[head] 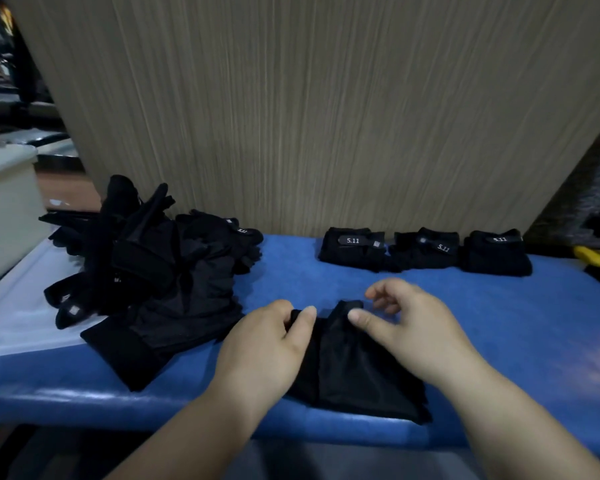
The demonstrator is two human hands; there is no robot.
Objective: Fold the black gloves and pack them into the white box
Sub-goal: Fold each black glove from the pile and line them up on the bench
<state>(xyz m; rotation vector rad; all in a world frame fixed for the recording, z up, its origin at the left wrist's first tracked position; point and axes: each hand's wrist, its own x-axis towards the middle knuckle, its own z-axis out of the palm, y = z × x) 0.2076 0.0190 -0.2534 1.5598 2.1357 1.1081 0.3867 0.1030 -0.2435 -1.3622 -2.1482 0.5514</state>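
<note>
- Three bundles [352,249] sit folded in a row at the back right of the table [499,323]; not yet packed.
- Fourth glove [357,368] lies flat at the near edge, between both hands, mid-fold.
- Left hand [267,344] pinches the glove's far-left corner, thumb on top, fingers curled at the edge.
- Right hand [413,327]: thumb sits on the far-right corner, fingers loosely curled just beyond it. Can't tell if it really grips or only touches.
- Step in hand, as judged: folding the far end back toward the near edge.
- To do it well: get a matching pinch on both corners, lift them together, keep the edge straight, lay it down square, then press flat so the bundle matches the three done.
- Risk: the near part overhangs the table edge and could slide off when pulled.
- Pile [160,271] of loose gloves waits on the left.
- Box [4,216], pale, at far left, well apart from the bundles; its inside is not visible.
</note>
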